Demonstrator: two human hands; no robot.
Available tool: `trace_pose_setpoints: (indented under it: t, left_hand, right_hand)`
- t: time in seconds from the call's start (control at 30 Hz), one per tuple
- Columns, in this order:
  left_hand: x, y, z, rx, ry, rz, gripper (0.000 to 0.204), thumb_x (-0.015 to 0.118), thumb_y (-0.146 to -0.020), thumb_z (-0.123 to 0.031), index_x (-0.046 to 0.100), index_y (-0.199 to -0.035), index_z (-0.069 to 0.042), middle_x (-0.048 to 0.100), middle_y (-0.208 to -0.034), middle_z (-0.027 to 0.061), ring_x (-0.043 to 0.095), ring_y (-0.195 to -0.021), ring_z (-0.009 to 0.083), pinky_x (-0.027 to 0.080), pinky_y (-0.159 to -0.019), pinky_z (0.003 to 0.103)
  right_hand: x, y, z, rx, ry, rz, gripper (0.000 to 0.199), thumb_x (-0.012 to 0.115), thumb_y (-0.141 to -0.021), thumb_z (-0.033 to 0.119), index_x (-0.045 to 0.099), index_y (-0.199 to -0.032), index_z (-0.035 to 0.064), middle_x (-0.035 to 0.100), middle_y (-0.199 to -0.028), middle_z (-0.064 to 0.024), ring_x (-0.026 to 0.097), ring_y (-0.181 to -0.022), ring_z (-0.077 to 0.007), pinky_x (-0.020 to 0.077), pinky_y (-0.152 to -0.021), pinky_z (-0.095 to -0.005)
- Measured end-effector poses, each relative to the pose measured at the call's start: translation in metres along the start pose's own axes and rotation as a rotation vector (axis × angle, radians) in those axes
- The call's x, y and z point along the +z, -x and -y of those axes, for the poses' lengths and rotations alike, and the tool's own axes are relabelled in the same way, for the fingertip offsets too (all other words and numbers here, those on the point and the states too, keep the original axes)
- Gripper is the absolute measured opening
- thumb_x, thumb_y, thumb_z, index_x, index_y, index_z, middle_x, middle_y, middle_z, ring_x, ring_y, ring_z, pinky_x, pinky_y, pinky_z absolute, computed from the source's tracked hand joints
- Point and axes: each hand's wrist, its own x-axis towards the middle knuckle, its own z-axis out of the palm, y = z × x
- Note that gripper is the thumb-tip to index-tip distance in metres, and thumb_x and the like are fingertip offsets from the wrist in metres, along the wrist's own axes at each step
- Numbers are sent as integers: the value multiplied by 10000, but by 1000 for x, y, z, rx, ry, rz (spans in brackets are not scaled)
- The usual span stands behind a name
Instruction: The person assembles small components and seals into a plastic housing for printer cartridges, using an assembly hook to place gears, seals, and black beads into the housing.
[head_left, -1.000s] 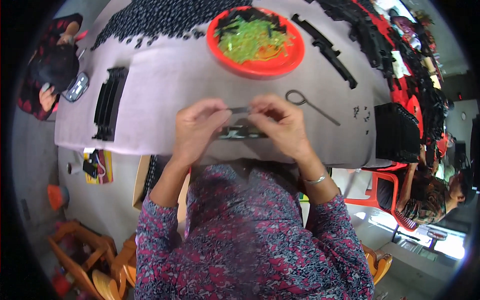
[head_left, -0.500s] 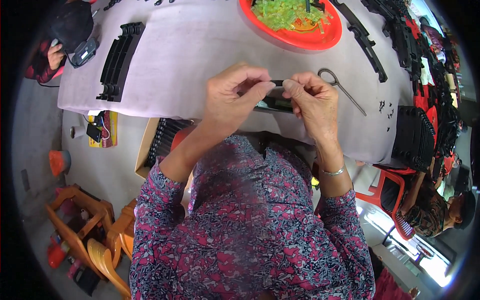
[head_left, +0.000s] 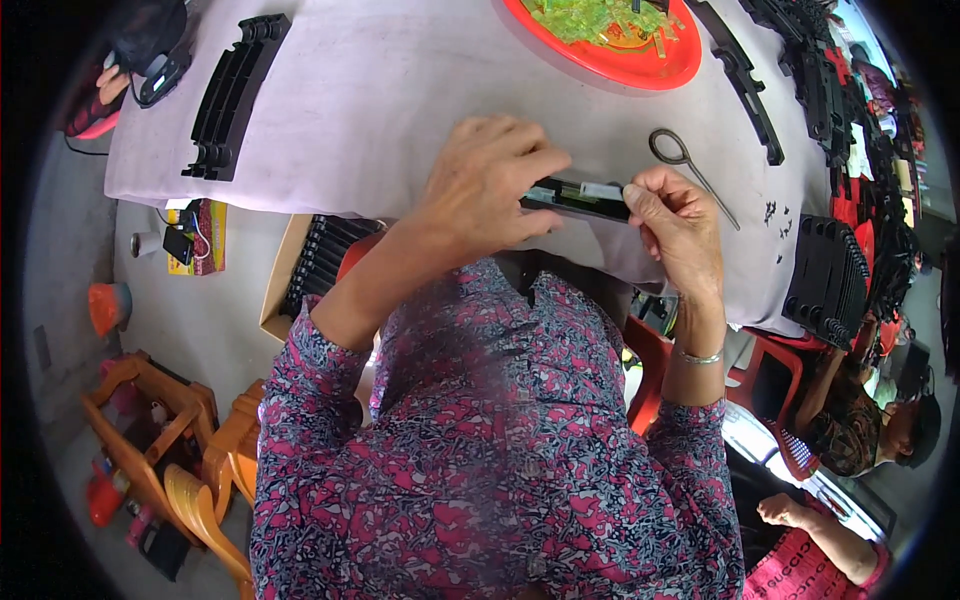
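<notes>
My right hand [head_left: 682,232] pinches the right end of a long, narrow black plastic part [head_left: 610,208] between thumb and fingers. Light, shiny pieces show along the part's upper face. At its left end, my left hand [head_left: 490,185] has thumb and fingers spread apart on either side of it; the hand hides that end, so I cannot tell whether it touches. To the right of my right hand lies a dark metal tool with a ring handle and a thin shaft [head_left: 690,165]. Several tiny black pieces [head_left: 777,218] are scattered beside it on the pale tablecloth [head_left: 380,110].
A red basin [head_left: 640,75] of greenish translucent strips stands at the far side. Black frames lie at left [head_left: 235,100] and right [head_left: 745,90]. Stacked black parts [head_left: 830,275] sit at the right edge. Other people are at the left and right; a red chair [head_left: 765,370] stands right.
My left hand has come off its pinch and its fingers have spread. My right hand has moved right, and more of the black part now shows. The view has shifted slightly.
</notes>
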Motion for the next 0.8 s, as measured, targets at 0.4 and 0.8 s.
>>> trace_pose_setpoints:
  t: [0.4, 0.8]
  left_hand:
    - [12, 7, -1, -95, 28, 34, 279, 755, -672, -193, 677, -905, -60, 534, -826, 86, 544, -814, 295, 455, -683, 426]
    - [18, 8, -9, -121, 61, 35, 236, 743, -676, -169, 656, -861, -50, 527, -834, 90, 545, -837, 306, 471, -712, 436]
  right_hand:
    - [12, 1, 5, 57, 245, -1, 117, 686, -882, 105, 683, -811, 12, 579, -641, 32, 484, -570, -30, 342, -496, -220]
    - [21, 7, -6, -106, 612, -199, 167, 692, -847, 113, 644, -752, -16, 523, -527, -32, 461, -498, -68, 378, -479, -286]
